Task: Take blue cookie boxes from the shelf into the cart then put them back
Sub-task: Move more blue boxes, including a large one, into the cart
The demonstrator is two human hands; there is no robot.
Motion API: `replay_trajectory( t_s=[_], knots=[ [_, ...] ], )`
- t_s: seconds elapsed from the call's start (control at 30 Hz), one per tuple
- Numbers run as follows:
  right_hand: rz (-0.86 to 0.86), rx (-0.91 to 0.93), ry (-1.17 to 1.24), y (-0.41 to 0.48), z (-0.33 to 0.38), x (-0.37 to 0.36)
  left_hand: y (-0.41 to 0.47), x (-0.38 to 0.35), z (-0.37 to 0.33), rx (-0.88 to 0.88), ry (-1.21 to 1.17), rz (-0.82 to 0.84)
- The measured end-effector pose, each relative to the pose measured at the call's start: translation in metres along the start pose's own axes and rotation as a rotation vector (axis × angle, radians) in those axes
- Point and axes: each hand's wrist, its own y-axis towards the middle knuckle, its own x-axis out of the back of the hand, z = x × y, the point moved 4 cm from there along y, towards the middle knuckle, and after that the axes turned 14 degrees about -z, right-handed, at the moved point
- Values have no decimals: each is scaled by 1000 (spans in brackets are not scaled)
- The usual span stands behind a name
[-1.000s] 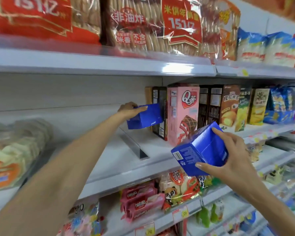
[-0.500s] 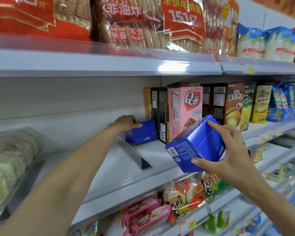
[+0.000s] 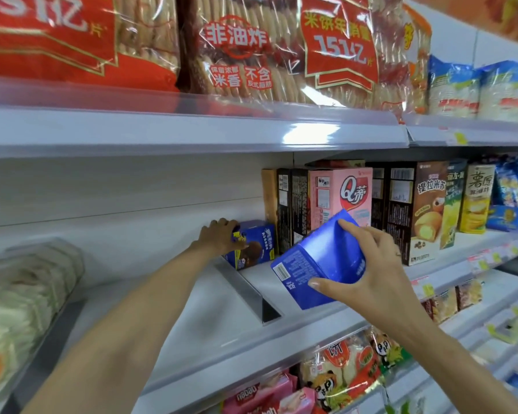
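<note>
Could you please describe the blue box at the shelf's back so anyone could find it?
On the middle shelf, look just left of the tall dark boxes. The blue box stands there, held by the left hand; it is far shorter than its neighbours.

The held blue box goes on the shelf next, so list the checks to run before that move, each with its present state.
1. Right hand grip on the held blue box: ok, fingers over one face, thumb against the printed face.
2. Held blue box level with the shelf: not ok, it is tilted.
3. Shelved blue box standing: ok, upright beside the dark boxes.
4. Left hand out of the way: not ok, it grips the shelved blue box.
5. Bare shelf right of the divider: ok, open in front of the shelved blue box.
6. Room behind the shelved blue box: cannot tell.
</note>
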Motion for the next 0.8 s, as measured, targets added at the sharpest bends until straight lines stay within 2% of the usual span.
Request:
replay_trajectory(
  t_s=[0.07,0.2,0.27,0.43,0.5,0.63,0.8],
  knots=[
    [14,1,-61,9,8,-13,-4,6,-2,21,-41,-13],
    [85,-18,-197,30,15,-45,-24,35,-4,116,-279,-89],
    [144,-36,-249,39,16,-64,-45,47,-1,153,-304,-96],
    [308,-89,-398,60,17,-122,-107,35,15,312,-378,38],
    [334,-124,-405,68,16,-140,-125,27,24,385,-321,135],
    [402,-147,-421,78,12,-164,-153,22,30,280,-97,403],
    [392,-143,-366,77,7,-169,-158,23,27,253,-78,414]
  ],
)
